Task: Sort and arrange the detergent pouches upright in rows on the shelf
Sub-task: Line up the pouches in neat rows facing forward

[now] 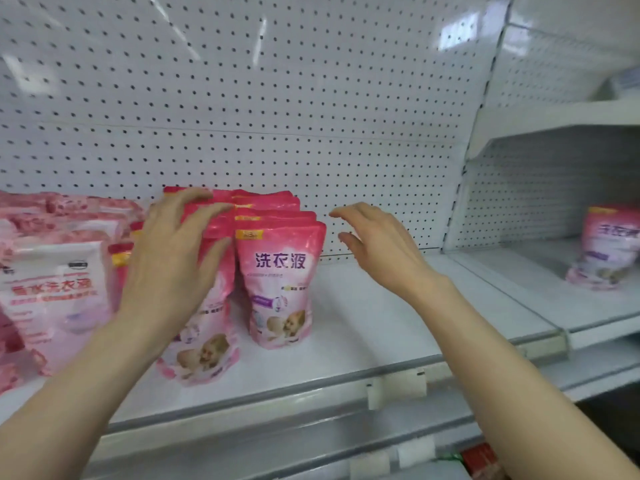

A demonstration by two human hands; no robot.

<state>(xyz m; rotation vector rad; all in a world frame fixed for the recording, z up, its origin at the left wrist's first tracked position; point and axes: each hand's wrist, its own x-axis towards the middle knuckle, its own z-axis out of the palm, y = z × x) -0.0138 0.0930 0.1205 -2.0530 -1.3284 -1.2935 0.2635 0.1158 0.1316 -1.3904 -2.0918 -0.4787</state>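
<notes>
On the white shelf [363, 306], against the pegboard [277, 98], pink pouches stand upright in two rows running front to back.

The right row [266, 202] is orderly. Its front pouch [277, 285] faces the aisle squarely, with its long axis vertical. The left row [216, 306] comes further forward toward the shelf edge, and its foremost pack seems to lean a little. Motion blur prevents a firm finding on that.

The left hand [166, 265] is laid over the top of the left row, its fingers [207, 213] spread wide across the sealed upper edges. They appear to touch the packs rather than grip them, and nothing is held.

The right hand [381, 251] hangs in the air to the right of the right row, apart from it. Its fingers [349, 213] are loosely extended, point left toward the pouch tops, and are empty.

Larger pink-and-white bags [52, 289] crowd the far left, just beside the left row. A lone pouch [606, 247] stands on the neighbouring bay, well apart to the right.

Assessment: the work lies to the left of the right hand and directly under the left hand. The left hand is the nearer of the two and already bears on the row needing correction. Any squaring move would close the two hands inward across the rows, at right angles to the pouches' vertical axis. Bare shelf to the right leaves room for a further row.
</notes>
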